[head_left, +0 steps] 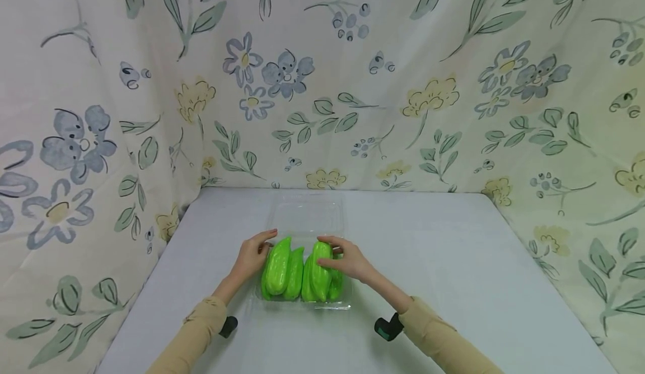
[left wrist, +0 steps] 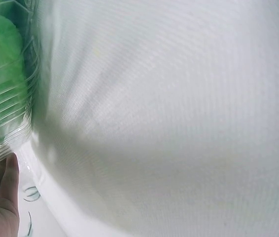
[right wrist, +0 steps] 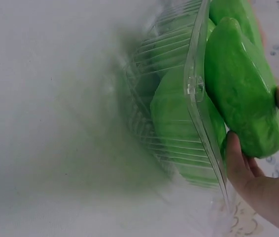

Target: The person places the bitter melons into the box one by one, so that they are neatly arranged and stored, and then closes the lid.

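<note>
A clear plastic clamshell box (head_left: 332, 307) sits on the table with several long, glossy green mango-like fruits (head_left: 294, 276) packed side by side in it. My right hand (head_left: 347, 259) pinches one green fruit (head_left: 321, 273) near its far end, on the box's right side. In the right wrist view, this fruit (right wrist: 243, 94) stands above the box rim, thumb and fingers at its end. At the far left corner of the box, my left hand (head_left: 252, 256) touches the edge. Its straight fingers (left wrist: 11, 180) reach the ribbed end wall in the left wrist view.
The box's transparent lid (head_left: 307, 214) lies folded back, away from me. A white cloth covers the table (head_left: 428, 239). Floral curtains (head_left: 322, 83) hang along the back and both sides. A dark wrist-camera mount (head_left: 388, 327) hangs below the right forearm.
</note>
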The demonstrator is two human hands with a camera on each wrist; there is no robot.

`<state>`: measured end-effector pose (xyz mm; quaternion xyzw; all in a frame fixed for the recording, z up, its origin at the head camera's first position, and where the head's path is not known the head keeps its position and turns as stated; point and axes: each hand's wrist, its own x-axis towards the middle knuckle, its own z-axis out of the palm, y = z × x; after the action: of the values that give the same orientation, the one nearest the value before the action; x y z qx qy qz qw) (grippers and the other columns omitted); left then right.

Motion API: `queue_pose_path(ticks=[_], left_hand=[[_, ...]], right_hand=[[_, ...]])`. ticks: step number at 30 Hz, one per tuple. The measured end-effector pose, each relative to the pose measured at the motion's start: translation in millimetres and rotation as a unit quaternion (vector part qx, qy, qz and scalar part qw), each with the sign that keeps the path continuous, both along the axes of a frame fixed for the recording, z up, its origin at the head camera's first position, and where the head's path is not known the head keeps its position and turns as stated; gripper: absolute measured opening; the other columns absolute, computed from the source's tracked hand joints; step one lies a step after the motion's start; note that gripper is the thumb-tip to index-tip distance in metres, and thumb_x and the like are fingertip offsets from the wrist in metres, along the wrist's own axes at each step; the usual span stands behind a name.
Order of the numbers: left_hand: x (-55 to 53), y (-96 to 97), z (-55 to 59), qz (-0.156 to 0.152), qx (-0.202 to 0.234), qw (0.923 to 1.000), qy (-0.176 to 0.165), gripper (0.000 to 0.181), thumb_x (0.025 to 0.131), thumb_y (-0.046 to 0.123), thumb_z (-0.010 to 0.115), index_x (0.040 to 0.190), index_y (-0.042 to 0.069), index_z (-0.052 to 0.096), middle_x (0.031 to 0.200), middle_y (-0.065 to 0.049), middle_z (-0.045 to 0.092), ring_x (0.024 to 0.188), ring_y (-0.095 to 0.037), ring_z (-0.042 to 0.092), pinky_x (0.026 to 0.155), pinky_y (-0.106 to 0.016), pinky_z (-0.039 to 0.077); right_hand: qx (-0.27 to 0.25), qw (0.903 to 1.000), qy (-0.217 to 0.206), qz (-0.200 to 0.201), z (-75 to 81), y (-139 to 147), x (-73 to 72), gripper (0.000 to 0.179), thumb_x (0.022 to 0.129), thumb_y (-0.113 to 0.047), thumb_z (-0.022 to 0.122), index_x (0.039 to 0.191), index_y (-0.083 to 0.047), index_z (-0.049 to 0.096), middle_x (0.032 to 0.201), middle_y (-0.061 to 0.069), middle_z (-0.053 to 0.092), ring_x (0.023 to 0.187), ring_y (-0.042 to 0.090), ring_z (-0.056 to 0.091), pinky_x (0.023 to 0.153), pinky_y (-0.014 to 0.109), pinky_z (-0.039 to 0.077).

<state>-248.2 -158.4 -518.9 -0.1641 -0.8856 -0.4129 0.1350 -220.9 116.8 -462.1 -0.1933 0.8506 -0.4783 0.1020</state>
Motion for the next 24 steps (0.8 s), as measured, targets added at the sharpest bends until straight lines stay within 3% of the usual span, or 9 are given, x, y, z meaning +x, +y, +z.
queue_pose_path(ticks=[6, 17, 24], left_hand=[[0.3, 0.6, 0.3, -0.003, 0.004, 1.0, 0.0, 0.037, 0.088, -0.012, 0.052, 0.122, -0.003, 0.062, 0.128, -0.017, 0.06, 0.098, -0.032, 0.068, 0.075, -0.035, 0.058], [-1.1, 0.4, -1.0, -0.002, -0.007, 0.9999, 0.012, 0.036, 0.087, -0.012, 0.052, 0.121, -0.003, 0.062, 0.127, -0.017, 0.061, 0.096, -0.031, 0.068, 0.073, -0.035, 0.058], [-0.4, 0.2, -1.4, -0.007, 0.002, 0.9999, 0.014, 0.037, 0.087, -0.013, 0.051, 0.121, -0.004, 0.062, 0.127, -0.019, 0.061, 0.095, -0.032, 0.069, 0.074, -0.036, 0.058]], right_hand=[[0.019, 0.9992, 0.021, -0.029, 0.4, -3.4, 2.4, 0.061, 0.082, -0.027, 0.073, 0.137, -0.011, 0.049, 0.119, 0.017, 0.062, 0.104, 0.031, 0.061, 0.077, 0.036, 0.057], [0.015, 0.9936, 0.081, -0.077, -6.0, -6.1, 6.4, 0.065, 0.078, -0.027, 0.077, 0.133, -0.005, 0.05, 0.116, 0.019, 0.059, 0.098, 0.031, 0.062, 0.08, 0.041, 0.055], [-0.006, 0.9915, 0.102, -0.08, -8.0, -5.4, 9.7, 0.059, 0.08, -0.025, 0.076, 0.128, 0.0, 0.054, 0.108, 0.018, 0.061, 0.096, 0.033, 0.064, 0.081, 0.044, 0.056]])
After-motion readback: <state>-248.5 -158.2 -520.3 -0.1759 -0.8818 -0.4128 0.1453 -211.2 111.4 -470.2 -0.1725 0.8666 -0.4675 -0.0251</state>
